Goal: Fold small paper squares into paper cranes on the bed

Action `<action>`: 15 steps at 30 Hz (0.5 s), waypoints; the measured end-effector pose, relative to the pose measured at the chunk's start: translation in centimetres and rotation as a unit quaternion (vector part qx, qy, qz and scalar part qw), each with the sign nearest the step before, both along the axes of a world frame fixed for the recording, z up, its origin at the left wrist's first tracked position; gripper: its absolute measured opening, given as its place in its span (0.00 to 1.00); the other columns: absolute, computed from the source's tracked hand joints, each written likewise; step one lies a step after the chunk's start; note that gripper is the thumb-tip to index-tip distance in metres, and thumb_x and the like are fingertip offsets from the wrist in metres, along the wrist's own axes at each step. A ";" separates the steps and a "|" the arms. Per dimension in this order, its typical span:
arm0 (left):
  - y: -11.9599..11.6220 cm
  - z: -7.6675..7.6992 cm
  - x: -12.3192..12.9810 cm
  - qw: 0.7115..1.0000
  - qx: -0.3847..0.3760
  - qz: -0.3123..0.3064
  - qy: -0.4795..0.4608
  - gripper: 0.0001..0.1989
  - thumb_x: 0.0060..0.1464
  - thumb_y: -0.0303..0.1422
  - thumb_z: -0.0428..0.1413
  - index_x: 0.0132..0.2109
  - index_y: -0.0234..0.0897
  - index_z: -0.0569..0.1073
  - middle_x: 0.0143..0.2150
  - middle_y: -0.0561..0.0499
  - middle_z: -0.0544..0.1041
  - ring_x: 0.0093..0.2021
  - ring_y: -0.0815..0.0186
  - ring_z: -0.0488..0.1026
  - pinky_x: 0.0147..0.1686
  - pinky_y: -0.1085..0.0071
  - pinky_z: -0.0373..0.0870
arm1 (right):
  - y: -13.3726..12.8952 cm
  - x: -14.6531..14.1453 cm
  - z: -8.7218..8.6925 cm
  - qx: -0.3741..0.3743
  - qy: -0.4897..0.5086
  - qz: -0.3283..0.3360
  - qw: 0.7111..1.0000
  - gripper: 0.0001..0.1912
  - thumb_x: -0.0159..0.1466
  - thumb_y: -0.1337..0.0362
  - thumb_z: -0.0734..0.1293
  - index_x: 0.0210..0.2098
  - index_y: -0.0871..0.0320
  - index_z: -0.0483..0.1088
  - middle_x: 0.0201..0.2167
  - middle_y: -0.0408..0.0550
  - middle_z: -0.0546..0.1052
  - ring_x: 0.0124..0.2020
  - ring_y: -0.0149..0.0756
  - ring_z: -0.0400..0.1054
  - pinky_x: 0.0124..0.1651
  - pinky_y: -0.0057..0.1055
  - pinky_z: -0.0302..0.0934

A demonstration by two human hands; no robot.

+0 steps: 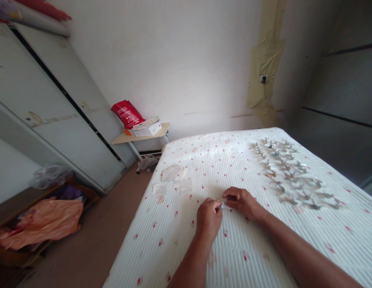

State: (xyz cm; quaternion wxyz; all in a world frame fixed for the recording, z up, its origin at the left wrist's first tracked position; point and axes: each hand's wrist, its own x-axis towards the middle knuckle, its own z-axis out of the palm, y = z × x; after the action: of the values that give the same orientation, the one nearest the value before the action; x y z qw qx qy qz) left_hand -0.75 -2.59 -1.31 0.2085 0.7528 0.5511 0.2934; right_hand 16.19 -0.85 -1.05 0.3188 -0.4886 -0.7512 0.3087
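Note:
My left hand is closed, pinching a small folded piece of paper between thumb and forefinger just above the bed. At the paper's right side, my right hand has its fingers curled and its thumb and forefinger tips close to the paper's edge. The exact shape of the piece is too small to make out. Several flat printed paper slips lie on the sheet ahead and to the left of my hands. To the right spreads a group of small folded paper figures, like paper cranes, set out in rows.
A white ribbed bedspread with red dots covers the bed. Beyond its far left corner stands a small table bearing a red bag and a white box. Cabinets line the left wall; an orange plastic bag lies low at left.

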 end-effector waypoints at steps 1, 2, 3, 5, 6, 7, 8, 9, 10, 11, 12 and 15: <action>0.0 0.0 0.0 1.000 -0.001 0.002 -0.001 0.11 0.43 0.20 0.51 0.29 0.36 0.76 0.28 0.52 0.73 0.31 0.69 0.69 0.33 0.75 0.63 | 0.0 0.4 0.1 -0.008 0.011 -0.002 1.000 0.08 0.54 0.72 0.62 0.33 0.59 0.69 0.26 0.42 0.69 0.26 0.28 0.62 0.30 0.23 0.55; 0.0 0.0 0.0 1.000 -0.003 0.002 -0.003 0.11 0.43 0.20 0.51 0.29 0.36 0.76 0.28 0.52 0.73 0.31 0.70 0.69 0.33 0.75 0.63 | -0.1 0.8 0.2 -0.014 0.015 -0.003 1.000 0.09 0.53 0.72 0.62 0.33 0.59 0.68 0.26 0.42 0.68 0.25 0.27 0.60 0.29 0.23 0.54; 0.0 0.0 0.1 1.000 -0.004 0.001 -0.004 0.11 0.43 0.20 0.51 0.30 0.36 0.76 0.28 0.52 0.73 0.31 0.70 0.69 0.33 0.75 0.63 | -0.1 1.2 0.4 -0.021 0.012 0.002 1.000 0.08 0.51 0.73 0.62 0.32 0.59 0.68 0.26 0.41 0.68 0.25 0.27 0.59 0.28 0.23 0.53; 0.0 0.0 0.1 1.000 -0.005 -0.002 -0.004 0.11 0.43 0.21 0.51 0.30 0.37 0.76 0.28 0.52 0.73 0.31 0.70 0.69 0.33 0.75 0.63 | -0.4 1.8 0.9 -0.033 -0.007 0.009 0.999 0.08 0.49 0.74 0.62 0.29 0.59 0.66 0.26 0.41 0.67 0.24 0.26 0.57 0.27 0.23 0.52; 0.0 -0.1 0.1 1.000 -0.005 -0.003 -0.005 0.11 0.43 0.21 0.51 0.30 0.37 0.76 0.28 0.52 0.73 0.31 0.70 0.69 0.33 0.75 0.63 | -0.5 2.0 1.1 -0.037 -0.024 0.012 0.999 0.08 0.49 0.74 0.62 0.28 0.59 0.66 0.26 0.41 0.67 0.24 0.26 0.57 0.27 0.23 0.52; 0.1 0.0 0.1 1.000 -0.004 -0.003 -0.007 0.11 0.44 0.21 0.51 0.30 0.37 0.76 0.28 0.52 0.73 0.31 0.70 0.69 0.33 0.75 0.63 | -0.6 2.1 1.4 -0.037 -0.044 0.012 0.998 0.08 0.48 0.74 0.62 0.27 0.59 0.66 0.27 0.42 0.67 0.25 0.27 0.57 0.28 0.23 0.51; 0.1 0.0 0.0 1.000 -0.004 -0.003 -0.012 0.11 0.44 0.21 0.51 0.30 0.37 0.76 0.28 0.52 0.73 0.31 0.70 0.69 0.33 0.75 0.64 | -0.6 2.2 1.5 -0.033 -0.066 0.013 0.997 0.08 0.47 0.74 0.62 0.27 0.59 0.66 0.27 0.42 0.67 0.25 0.27 0.57 0.28 0.23 0.51; 0.1 0.0 -0.1 1.000 -0.003 -0.001 -0.019 0.11 0.44 0.20 0.51 0.31 0.37 0.76 0.28 0.52 0.73 0.31 0.70 0.69 0.34 0.74 0.64 | -0.7 2.2 1.7 -0.027 -0.086 0.013 0.996 0.08 0.47 0.75 0.62 0.26 0.59 0.65 0.27 0.42 0.67 0.26 0.27 0.57 0.28 0.23 0.51; 0.2 0.0 -0.2 1.000 -0.003 0.003 -0.026 0.12 0.43 0.20 0.51 0.31 0.37 0.76 0.29 0.52 0.74 0.32 0.70 0.70 0.34 0.74 0.64 | -0.7 2.1 1.8 -0.022 -0.102 0.012 0.995 0.08 0.46 0.75 0.61 0.26 0.60 0.65 0.27 0.42 0.66 0.26 0.27 0.57 0.29 0.23 0.50; 0.2 0.0 -0.4 0.999 -0.003 0.009 -0.033 0.12 0.43 0.20 0.51 0.32 0.37 0.76 0.30 0.52 0.74 0.32 0.69 0.70 0.35 0.74 0.65 | -0.7 2.1 1.8 -0.018 -0.110 0.013 0.994 0.08 0.46 0.75 0.61 0.26 0.60 0.64 0.27 0.42 0.66 0.26 0.27 0.57 0.29 0.23 0.50; 0.3 0.0 -0.6 0.999 -0.004 0.016 -0.037 0.13 0.43 0.20 0.51 0.32 0.37 0.76 0.30 0.52 0.74 0.33 0.69 0.70 0.36 0.73 0.65 | -0.7 2.0 1.8 -0.019 -0.111 0.013 0.994 0.08 0.46 0.75 0.61 0.26 0.60 0.64 0.27 0.42 0.66 0.26 0.27 0.57 0.29 0.23 0.50; 0.6 -0.1 -1.2 0.999 0.005 0.017 -0.046 0.16 0.42 0.18 0.50 0.34 0.37 0.76 0.32 0.52 0.74 0.34 0.69 0.70 0.38 0.72 0.66 | -0.6 2.1 1.6 -0.027 -0.097 0.016 0.995 0.08 0.45 0.75 0.61 0.25 0.59 0.64 0.26 0.41 0.65 0.25 0.27 0.57 0.28 0.23 0.49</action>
State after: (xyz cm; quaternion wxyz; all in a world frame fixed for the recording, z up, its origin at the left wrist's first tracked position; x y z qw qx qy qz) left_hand -1.92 -1.97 -1.37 0.2249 0.7298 0.5526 0.3338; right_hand 18.30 -1.44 0.60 0.2263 -0.5128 -0.7776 0.2850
